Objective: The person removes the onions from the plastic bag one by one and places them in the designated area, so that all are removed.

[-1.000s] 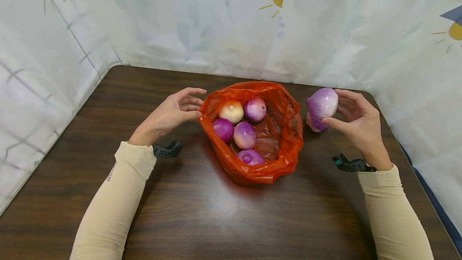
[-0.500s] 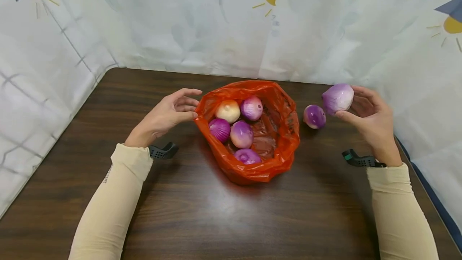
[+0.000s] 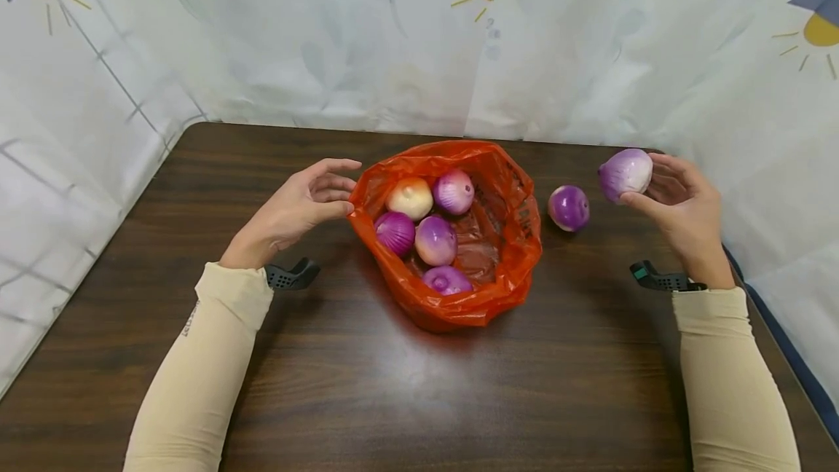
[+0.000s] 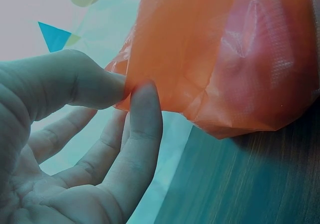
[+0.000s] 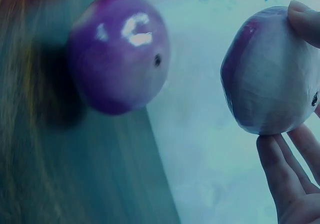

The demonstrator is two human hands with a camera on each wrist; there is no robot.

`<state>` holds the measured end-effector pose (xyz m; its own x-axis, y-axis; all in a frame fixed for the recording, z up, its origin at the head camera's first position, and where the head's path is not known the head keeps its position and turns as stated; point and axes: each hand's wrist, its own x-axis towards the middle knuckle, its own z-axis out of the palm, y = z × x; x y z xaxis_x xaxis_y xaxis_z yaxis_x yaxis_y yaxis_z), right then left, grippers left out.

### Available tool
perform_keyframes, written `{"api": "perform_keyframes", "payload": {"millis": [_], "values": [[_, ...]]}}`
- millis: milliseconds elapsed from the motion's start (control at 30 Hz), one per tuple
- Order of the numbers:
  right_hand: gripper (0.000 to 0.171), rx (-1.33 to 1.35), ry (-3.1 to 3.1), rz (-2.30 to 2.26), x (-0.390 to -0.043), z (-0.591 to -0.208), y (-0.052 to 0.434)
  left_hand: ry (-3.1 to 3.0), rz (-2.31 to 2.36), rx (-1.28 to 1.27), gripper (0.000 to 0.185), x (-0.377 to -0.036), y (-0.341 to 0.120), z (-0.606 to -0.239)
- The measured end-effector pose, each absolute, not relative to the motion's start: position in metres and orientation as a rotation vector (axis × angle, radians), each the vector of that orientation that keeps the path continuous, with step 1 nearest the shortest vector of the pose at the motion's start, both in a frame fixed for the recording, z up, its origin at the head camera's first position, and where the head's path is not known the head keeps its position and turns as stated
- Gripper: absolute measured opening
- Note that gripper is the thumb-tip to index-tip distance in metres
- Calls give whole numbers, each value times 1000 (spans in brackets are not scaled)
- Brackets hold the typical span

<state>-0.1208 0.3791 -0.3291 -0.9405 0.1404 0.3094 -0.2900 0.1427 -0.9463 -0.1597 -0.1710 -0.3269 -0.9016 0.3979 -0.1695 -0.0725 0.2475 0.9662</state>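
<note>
Five onions point(image 3: 435, 241) are sitting inside one red bag point(image 3: 432, 317), whose rim the left hand point(image 3: 288, 202) is pinching. The right hand point(image 3: 687, 215) is gripping a sixth onion point(image 3: 625, 172); a seventh onion point(image 3: 569, 208) is lying between, on the table point(image 3: 341, 399).

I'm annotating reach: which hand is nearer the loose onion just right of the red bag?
Right. The right hand is just right of the loose onion, holding another onion; the left hand is across the red bag, pinching its left rim.
</note>
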Motion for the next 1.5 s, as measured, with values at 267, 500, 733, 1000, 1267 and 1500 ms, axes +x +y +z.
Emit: {"api": "perform_keyframes", "payload": {"millis": [267, 500, 733, 1000, 1267, 1500], "values": [[63, 92, -2150, 1822, -124, -342, 390, 2159, 1673, 286, 61, -162, -170, -326], [63, 27, -2224, 1804, -128, -352, 398, 2190, 1644, 293, 61, -160, -170, -326], [62, -44, -2379, 1696, -131, -357, 400, 2185, 1655, 319, 62, -159, -172, -327], [62, -146, -2568, 1472, -130, -365, 408, 2174, 1661, 303, 61, -159, -170, -325], [61, -182, -2658, 1425, -128, -369, 412, 2161, 1673, 285, 57, -159, -169, -324], [61, -161, -2696, 1420, -129, -372, 412, 2180, 1623, 257, 51, -159, -170, -324]]}}
